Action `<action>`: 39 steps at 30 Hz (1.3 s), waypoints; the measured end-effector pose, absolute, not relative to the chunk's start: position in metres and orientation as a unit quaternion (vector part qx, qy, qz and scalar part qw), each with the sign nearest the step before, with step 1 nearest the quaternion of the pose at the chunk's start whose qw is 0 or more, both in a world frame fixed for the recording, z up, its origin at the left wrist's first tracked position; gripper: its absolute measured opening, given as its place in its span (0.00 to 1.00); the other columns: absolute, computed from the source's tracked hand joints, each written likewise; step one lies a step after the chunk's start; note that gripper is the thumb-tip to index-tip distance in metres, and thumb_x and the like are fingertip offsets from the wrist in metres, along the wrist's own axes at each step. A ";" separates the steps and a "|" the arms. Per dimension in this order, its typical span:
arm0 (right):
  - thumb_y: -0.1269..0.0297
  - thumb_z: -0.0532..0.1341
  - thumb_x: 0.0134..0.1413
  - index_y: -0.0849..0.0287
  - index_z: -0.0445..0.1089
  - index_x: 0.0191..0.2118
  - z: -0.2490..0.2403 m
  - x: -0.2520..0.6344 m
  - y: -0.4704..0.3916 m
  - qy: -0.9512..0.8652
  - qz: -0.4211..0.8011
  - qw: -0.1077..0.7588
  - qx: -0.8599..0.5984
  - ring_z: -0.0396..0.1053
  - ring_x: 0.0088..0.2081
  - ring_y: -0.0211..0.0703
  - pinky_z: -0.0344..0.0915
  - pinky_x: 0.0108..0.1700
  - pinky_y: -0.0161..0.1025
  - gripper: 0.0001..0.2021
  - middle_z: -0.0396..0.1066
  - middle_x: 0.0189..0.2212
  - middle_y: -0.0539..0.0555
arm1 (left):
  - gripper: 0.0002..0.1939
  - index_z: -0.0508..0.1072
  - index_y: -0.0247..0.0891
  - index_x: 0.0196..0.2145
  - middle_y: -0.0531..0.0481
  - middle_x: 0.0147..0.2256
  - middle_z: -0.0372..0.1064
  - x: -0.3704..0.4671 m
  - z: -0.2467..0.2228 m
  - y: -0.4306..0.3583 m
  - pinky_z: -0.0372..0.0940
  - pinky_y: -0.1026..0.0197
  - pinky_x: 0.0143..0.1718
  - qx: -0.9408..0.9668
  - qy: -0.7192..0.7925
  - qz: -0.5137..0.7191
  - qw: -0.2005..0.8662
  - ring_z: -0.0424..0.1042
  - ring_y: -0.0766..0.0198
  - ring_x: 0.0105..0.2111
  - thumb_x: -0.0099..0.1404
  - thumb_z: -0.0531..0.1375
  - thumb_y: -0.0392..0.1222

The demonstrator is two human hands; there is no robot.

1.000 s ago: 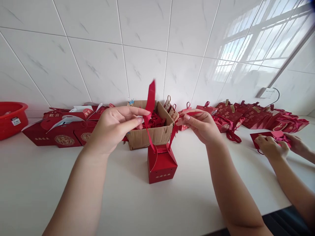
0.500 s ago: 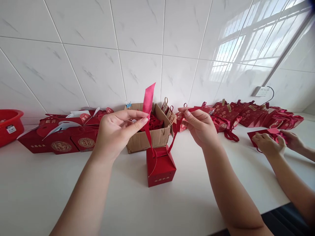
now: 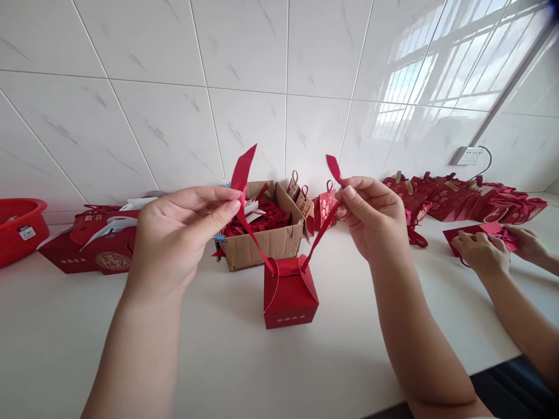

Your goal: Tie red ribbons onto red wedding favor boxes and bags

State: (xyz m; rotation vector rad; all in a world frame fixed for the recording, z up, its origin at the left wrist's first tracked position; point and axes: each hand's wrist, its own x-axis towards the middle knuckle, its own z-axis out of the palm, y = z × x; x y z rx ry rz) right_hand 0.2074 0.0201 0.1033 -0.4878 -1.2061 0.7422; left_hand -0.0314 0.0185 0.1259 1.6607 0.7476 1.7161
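Ribbon [image 3: 322, 233] rises in a V from the box [image 3: 292, 298], which sits on the counter [image 3: 227, 355] below and between my left hand [image 3: 179, 224] and right hand [image 3: 378, 215], roughly as near one as the other, as I pinch the ribbon near an end in each.

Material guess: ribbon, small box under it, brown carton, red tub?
Ribbon: probably satin-type fabric, soft sheen; thin, pliable and twisting.
Small box: likely smooth card, perhaps coated; crisp folds, pale print.
Carton: cardboard, likely corrugated, matte brown; creased walls.
Tub: likely plastic, slightly glossy; smooth wall and rolled-looking rim.
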 end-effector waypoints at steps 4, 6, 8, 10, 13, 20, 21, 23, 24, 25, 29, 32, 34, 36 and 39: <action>0.65 0.71 0.45 0.54 0.75 0.34 0.105 0.205 0.012 -0.568 0.312 0.723 -0.238 0.66 0.24 0.33 0.68 0.25 0.32 0.08 0.70 0.24 0.47 | 0.05 0.81 0.40 0.31 0.53 0.31 0.78 -0.037 0.128 0.016 0.70 0.68 0.37 0.631 0.297 0.645 0.311 0.74 0.69 0.32 0.55 0.68 0.33; 0.67 0.72 0.43 0.54 0.74 0.32 0.105 0.204 0.008 -0.587 0.308 0.707 -0.245 0.67 0.24 0.33 0.69 0.25 0.32 0.08 0.69 0.23 0.46 | 0.08 0.80 0.41 0.35 0.53 0.31 0.77 -0.037 0.129 0.014 0.69 0.68 0.36 0.638 0.315 0.631 0.308 0.74 0.69 0.32 0.54 0.68 0.35; 0.69 0.71 0.44 0.55 0.73 0.30 0.105 0.202 0.006 -0.608 0.316 0.684 -0.248 0.68 0.24 0.33 0.69 0.25 0.32 0.08 0.71 0.24 0.47 | 0.18 0.76 0.44 0.43 0.55 0.30 0.76 -0.037 0.130 0.013 0.68 0.69 0.34 0.639 0.357 0.615 0.293 0.73 0.69 0.32 0.54 0.69 0.38; 0.70 0.71 0.44 0.56 0.72 0.31 0.105 0.201 0.005 -0.620 0.332 0.665 -0.249 0.71 0.26 0.34 0.71 0.27 0.31 0.08 0.73 0.26 0.47 | 0.25 0.72 0.48 0.49 0.56 0.29 0.75 -0.037 0.131 0.012 0.67 0.69 0.33 0.642 0.404 0.586 0.285 0.73 0.68 0.31 0.53 0.70 0.40; 0.69 0.71 0.45 0.55 0.71 0.35 0.103 0.200 0.007 -0.616 0.348 0.660 -0.252 0.74 0.28 0.35 0.73 0.30 0.33 0.10 0.74 0.26 0.46 | 0.19 0.76 0.46 0.43 0.53 0.31 0.75 -0.040 0.132 0.013 0.68 0.65 0.33 0.674 0.427 0.530 0.287 0.74 0.63 0.34 0.53 0.69 0.46; 0.67 0.71 0.46 0.56 0.71 0.31 0.104 0.205 0.007 -0.610 0.359 0.655 -0.264 0.76 0.28 0.38 0.73 0.32 0.35 0.08 0.77 0.25 0.47 | 0.28 0.71 0.48 0.51 0.50 0.32 0.77 -0.048 0.129 0.022 0.69 0.62 0.31 0.684 0.433 0.505 0.299 0.76 0.57 0.35 0.53 0.68 0.50; 0.67 0.70 0.47 0.57 0.71 0.30 0.104 0.206 0.007 -0.612 0.360 0.653 -0.264 0.76 0.28 0.38 0.73 0.32 0.35 0.07 0.77 0.24 0.47 | 0.29 0.71 0.47 0.52 0.49 0.32 0.78 -0.049 0.129 0.024 0.69 0.62 0.31 0.694 0.430 0.493 0.303 0.76 0.56 0.35 0.52 0.68 0.50; 0.67 0.70 0.48 0.57 0.71 0.29 0.105 0.209 0.005 -0.612 0.360 0.653 -0.264 0.76 0.27 0.39 0.72 0.33 0.37 0.07 0.76 0.23 0.47 | 0.26 0.74 0.44 0.49 0.46 0.32 0.79 -0.052 0.129 0.027 0.69 0.62 0.30 0.719 0.425 0.459 0.303 0.77 0.53 0.37 0.51 0.69 0.50; 0.67 0.70 0.48 0.57 0.71 0.29 0.106 0.211 0.005 -0.611 0.357 0.655 -0.266 0.76 0.28 0.39 0.72 0.32 0.37 0.06 0.76 0.24 0.48 | 0.25 0.75 0.43 0.47 0.46 0.31 0.79 -0.054 0.129 0.027 0.69 0.62 0.30 0.728 0.424 0.449 0.297 0.77 0.52 0.37 0.52 0.69 0.49; 0.66 0.69 0.48 0.56 0.71 0.30 0.106 0.213 0.005 -0.611 0.353 0.655 -0.269 0.75 0.28 0.40 0.72 0.31 0.37 0.06 0.76 0.24 0.48 | 0.23 0.76 0.43 0.47 0.46 0.31 0.79 -0.056 0.129 0.027 0.69 0.62 0.30 0.734 0.423 0.445 0.291 0.77 0.52 0.38 0.52 0.69 0.48; 0.66 0.69 0.48 0.55 0.73 0.31 0.108 0.221 0.005 -0.615 0.330 0.660 -0.276 0.74 0.29 0.41 0.69 0.28 0.37 0.05 0.74 0.22 0.48 | 0.24 0.74 0.45 0.50 0.47 0.32 0.78 -0.061 0.129 0.025 0.70 0.62 0.29 0.724 0.406 0.479 0.285 0.77 0.54 0.35 0.55 0.67 0.46; 0.66 0.69 0.48 0.54 0.74 0.31 0.108 0.223 0.005 -0.614 0.325 0.666 -0.271 0.73 0.29 0.41 0.68 0.29 0.37 0.04 0.73 0.21 0.47 | 0.26 0.73 0.45 0.51 0.46 0.33 0.78 -0.060 0.128 0.024 0.71 0.61 0.30 0.714 0.398 0.491 0.302 0.77 0.53 0.36 0.53 0.68 0.46; 0.65 0.68 0.49 0.54 0.74 0.31 0.108 0.222 0.005 -0.616 0.325 0.664 -0.273 0.72 0.28 0.40 0.68 0.28 0.37 0.03 0.75 0.25 0.48 | 0.25 0.73 0.45 0.50 0.47 0.33 0.77 -0.057 0.127 0.025 0.71 0.60 0.31 0.708 0.391 0.500 0.309 0.77 0.53 0.36 0.53 0.68 0.45; 0.65 0.68 0.49 0.55 0.74 0.31 0.107 0.221 0.005 -0.618 0.330 0.659 -0.273 0.72 0.29 0.39 0.68 0.28 0.37 0.03 0.76 0.28 0.49 | 0.24 0.73 0.45 0.49 0.47 0.32 0.77 -0.054 0.127 0.025 0.71 0.60 0.31 0.701 0.383 0.515 0.311 0.76 0.54 0.35 0.53 0.68 0.44; 0.65 0.68 0.49 0.55 0.75 0.31 0.107 0.218 0.004 -0.617 0.340 0.657 -0.270 0.72 0.30 0.39 0.68 0.29 0.37 0.03 0.76 0.29 0.49 | 0.23 0.74 0.46 0.48 0.48 0.32 0.77 -0.051 0.128 0.023 0.71 0.58 0.33 0.695 0.378 0.525 0.313 0.76 0.54 0.36 0.53 0.68 0.44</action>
